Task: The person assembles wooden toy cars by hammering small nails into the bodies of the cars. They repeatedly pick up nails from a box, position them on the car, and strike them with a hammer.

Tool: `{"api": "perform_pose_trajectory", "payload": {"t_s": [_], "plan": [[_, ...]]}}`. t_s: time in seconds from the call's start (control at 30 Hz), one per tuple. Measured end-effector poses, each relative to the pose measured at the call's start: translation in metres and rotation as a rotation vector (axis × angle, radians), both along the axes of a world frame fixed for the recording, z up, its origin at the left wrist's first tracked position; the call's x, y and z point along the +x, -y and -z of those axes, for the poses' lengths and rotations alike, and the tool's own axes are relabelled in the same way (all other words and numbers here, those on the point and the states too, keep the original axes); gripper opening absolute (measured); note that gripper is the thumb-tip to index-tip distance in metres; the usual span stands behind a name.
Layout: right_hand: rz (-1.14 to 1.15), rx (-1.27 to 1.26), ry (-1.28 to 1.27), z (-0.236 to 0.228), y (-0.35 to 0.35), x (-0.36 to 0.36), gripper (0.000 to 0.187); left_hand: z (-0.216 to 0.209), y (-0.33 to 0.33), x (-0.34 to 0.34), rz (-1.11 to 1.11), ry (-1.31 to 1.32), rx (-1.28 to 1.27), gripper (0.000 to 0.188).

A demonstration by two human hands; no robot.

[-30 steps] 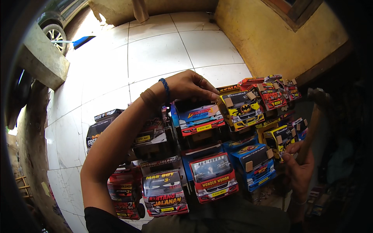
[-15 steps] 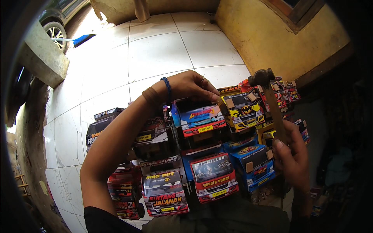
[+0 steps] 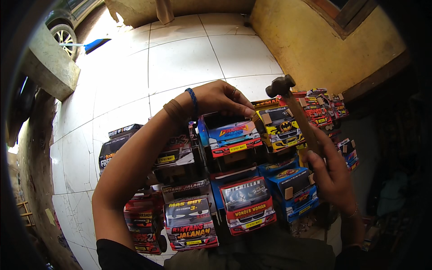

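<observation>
In my right hand (image 3: 330,173) is a hammer (image 3: 304,123) with a wooden handle, my fingers wrapped round it. Its dark metal head is raised in front of a yellow toy truck (image 3: 278,130). My left hand (image 3: 228,100) reaches over a blue and red toy truck (image 3: 230,139). The thumb and fingers pinch at that truck's upper right corner, beside the yellow one. What lies between the fingertips is too small to make out. Small tan wooden blocks sit on the yellow truck's windscreen and on a blue toy truck (image 3: 293,191) below it.
More toy trucks stand in rows close to my body, among them a red one (image 3: 249,207) and a grey and pink one (image 3: 190,222). Beyond them stretches a white tiled floor (image 3: 180,58). A yellow wall (image 3: 288,40) rises at the right; a blue broom (image 3: 96,45) lies far left.
The hammer and my right hand have moved left and slightly up, bringing the head nearer to my left hand. My left hand has stayed almost still.
</observation>
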State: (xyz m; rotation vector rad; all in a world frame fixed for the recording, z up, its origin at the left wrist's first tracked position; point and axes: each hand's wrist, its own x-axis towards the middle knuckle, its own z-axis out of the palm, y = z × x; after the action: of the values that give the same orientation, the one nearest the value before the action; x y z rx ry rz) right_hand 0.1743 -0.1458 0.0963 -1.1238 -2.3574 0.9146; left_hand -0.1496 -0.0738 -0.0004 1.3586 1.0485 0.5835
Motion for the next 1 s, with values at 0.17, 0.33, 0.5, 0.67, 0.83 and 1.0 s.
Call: {"api": "perform_pose_trajectory", "payload": {"t_s": [0.17, 0.33, 0.5, 0.67, 0.83, 1.0], "plan": [[-0.089, 0.071, 0.074, 0.015, -0.007, 0.001, 0.060, 0.000, 0.000, -0.001, 0.008, -0.026, -0.007, 0.035], [-0.206, 0.209, 0.160, 0.023, -0.012, -0.002, 0.063, 0.008, -0.004, -0.004, 0.018, -0.050, 0.010, 0.031], [-0.254, 0.347, 0.384, 0.029, -0.013, -0.004, 0.071, 0.018, -0.008, -0.005, 0.040, 0.070, 0.011, 0.031], [-0.276, 0.467, 0.328, 0.035, -0.016, -0.005, 0.073, 0.019, -0.009, -0.005, 0.039, 0.049, 0.018, 0.030], [-0.297, 0.579, 0.313, 0.041, -0.018, -0.002, 0.070, 0.018, -0.008, -0.003, 0.021, 0.051, 0.027, 0.027], [-0.261, 0.668, 0.310, 0.050, -0.022, -0.001, 0.076, 0.017, -0.006, -0.005, 0.016, 0.040, 0.039, 0.022]]}}
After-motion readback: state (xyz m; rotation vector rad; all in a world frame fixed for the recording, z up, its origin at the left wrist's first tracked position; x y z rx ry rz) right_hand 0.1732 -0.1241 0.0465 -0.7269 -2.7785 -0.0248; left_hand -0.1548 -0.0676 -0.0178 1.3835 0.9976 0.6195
